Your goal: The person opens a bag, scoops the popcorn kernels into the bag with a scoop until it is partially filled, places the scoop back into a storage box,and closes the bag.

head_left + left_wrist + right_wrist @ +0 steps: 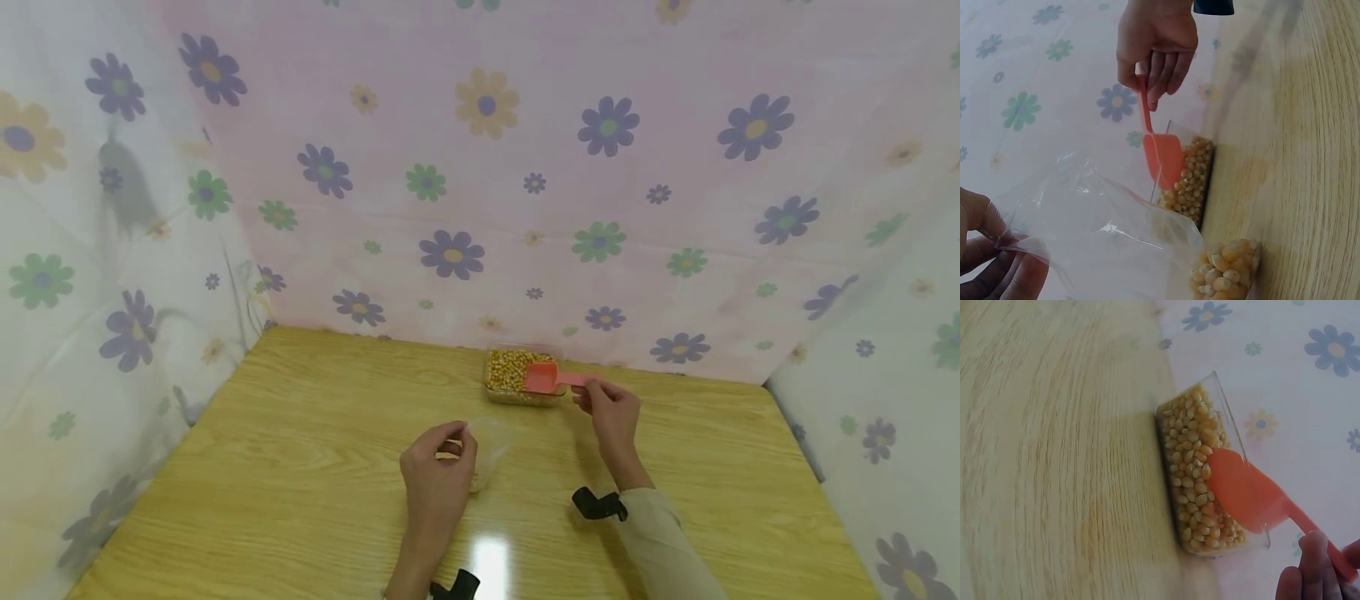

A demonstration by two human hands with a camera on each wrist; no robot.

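Note:
A clear rectangular container point(517, 397) of yellow corn kernels point(1192, 481) stands near the back edge of the table. My right hand point(615, 417) pinches the handle of a pink-red scoop point(542, 378), whose bowl lies over the right part of the container, its tip at the kernels. In the left wrist view the scoop point(1165, 157) slants down into the container. My left hand point(441, 471) pinches the upper edge of a clear plastic bag point(1104, 231). Corn kernels point(1227, 270) fill the bottom of the bag, which rests on the table in front of the container.
The wood-grain table point(300, 483) is bordered at the back and both sides by flower-patterned cloth point(532, 192). The container stands close to the back cloth. Black wrist mounts point(598, 504) sit on both wrists.

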